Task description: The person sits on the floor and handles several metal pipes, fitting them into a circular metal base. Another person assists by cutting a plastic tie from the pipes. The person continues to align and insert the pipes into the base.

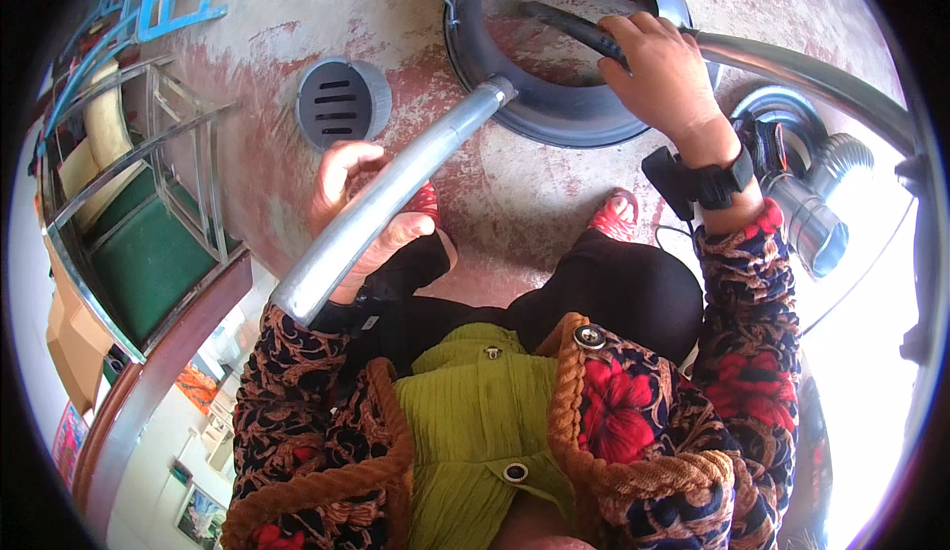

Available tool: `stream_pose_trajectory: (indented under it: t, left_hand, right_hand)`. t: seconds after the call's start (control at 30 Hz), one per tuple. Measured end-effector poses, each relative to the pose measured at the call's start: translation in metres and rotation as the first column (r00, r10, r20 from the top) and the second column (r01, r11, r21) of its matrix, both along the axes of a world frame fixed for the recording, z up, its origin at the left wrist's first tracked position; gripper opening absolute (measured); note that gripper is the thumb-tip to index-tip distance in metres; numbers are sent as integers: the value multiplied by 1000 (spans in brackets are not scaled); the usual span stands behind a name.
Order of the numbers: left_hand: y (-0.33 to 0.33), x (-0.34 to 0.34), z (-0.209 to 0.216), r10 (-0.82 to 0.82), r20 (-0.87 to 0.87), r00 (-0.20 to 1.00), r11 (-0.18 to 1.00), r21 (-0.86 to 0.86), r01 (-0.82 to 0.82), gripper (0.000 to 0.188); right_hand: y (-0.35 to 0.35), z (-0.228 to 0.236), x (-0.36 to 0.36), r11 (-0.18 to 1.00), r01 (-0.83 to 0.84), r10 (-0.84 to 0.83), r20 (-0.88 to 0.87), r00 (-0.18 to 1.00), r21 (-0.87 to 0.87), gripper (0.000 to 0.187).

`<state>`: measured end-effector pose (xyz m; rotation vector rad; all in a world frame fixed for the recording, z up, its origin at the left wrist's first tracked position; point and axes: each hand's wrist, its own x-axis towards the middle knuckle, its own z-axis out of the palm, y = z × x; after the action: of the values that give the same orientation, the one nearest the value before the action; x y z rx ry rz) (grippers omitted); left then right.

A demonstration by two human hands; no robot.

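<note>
A large dark metal ring-shaped body (559, 119) with a wide opening lies on the floor ahead of me. From its near rim a silver metal tube (406, 174) slants down toward my left sleeve. My left hand (351, 203) is under and around this tube, thumb on one side and fingers on the other, in a loose hold. My right hand (661, 75) is over the right side of the ring, its fingers closed on a dark bar (569, 27) that reaches across the opening. Its full shape is hidden. A second metal tube (792, 58) extends right from the ring.
A grey round container with slots (341, 104) stands left of the ring. Silver duct pieces (816, 194) lie at the right beside a thin cable. A metal-framed chair with a green seat (153, 263) is at the left, and a blue frame (178, 0) stands far left.
</note>
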<state>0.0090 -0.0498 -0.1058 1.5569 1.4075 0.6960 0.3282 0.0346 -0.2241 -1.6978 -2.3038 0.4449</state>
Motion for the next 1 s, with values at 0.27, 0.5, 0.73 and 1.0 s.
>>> stream_pose_trajectory:
  t: [0.27,0.5,0.73,1.0]
  left_hand:
    - [14,4,3,-186,-407,894,865,364,346,38]
    - [34,1,14,-349,-414,841,789,354,501,53]
    - [2,9,10,148,83,986,988,-47,-144,79]
    - [16,4,17,-181,-397,900,885,333,326,39]
  right_hand:
    - [-4,1,5,993,39,-34,-49,998,107,38]
    - [-4,5,9,974,126,-89,-194,977,188,40]
    - [-13,26,2,967,75,0,-294,956,243,41]
    - [-12,42,-31,939,-282,344,-499,795,199,40]
